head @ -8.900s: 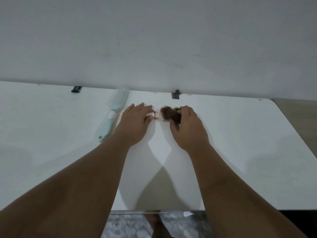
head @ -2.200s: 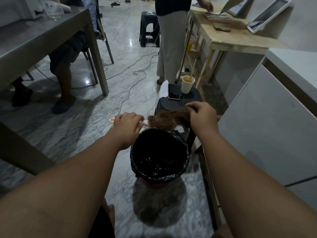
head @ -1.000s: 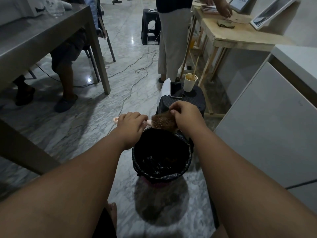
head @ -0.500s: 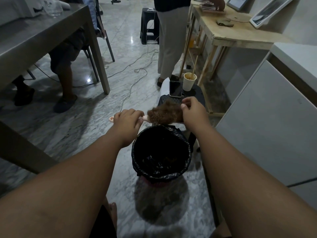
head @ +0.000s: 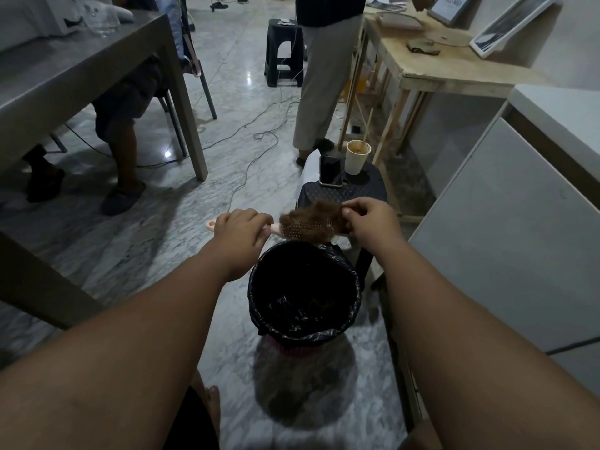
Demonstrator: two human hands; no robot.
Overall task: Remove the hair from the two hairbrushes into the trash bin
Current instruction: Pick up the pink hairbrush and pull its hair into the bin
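Since a second ago the right hand (head: 373,222) has drawn back from over the brush head to its far tip, and the matted brown clump of hair (head: 319,213) now stands up off the bristles. The round hairbrush with a pale pink plastic handle (head: 300,229) lies level in the air, just above the far rim of the round trash bin lined with a crinkled black plastic bag (head: 259,306), which stands on the grey marble floor (head: 181,241). The hair is wrapped around the brush head, with white bristle tips showing through it. The right hand's grip pinches the hair's right end between thumb and fingertips. The left hand (head: 242,230) has its grip curled round the handle, whose pink end sticks out past the knuckles on the left.

Just behind the bin stands a dark plastic stool (head: 360,190) carrying a black phone (head: 330,170) lying flat and a white paper cup (head: 357,157) beside it. To the right rises a white counter (head: 558,105) with a plain white side panel. Farther back a person in light trousers (head: 324,79) stands beside a bare wooden table (head: 431,69). Cables (head: 259,131) trail over the floor. On the left a seated person's legs (head: 123,125) show under a grey table (head: 81,66), and a second dark stool (head: 282,56) stands well behind.
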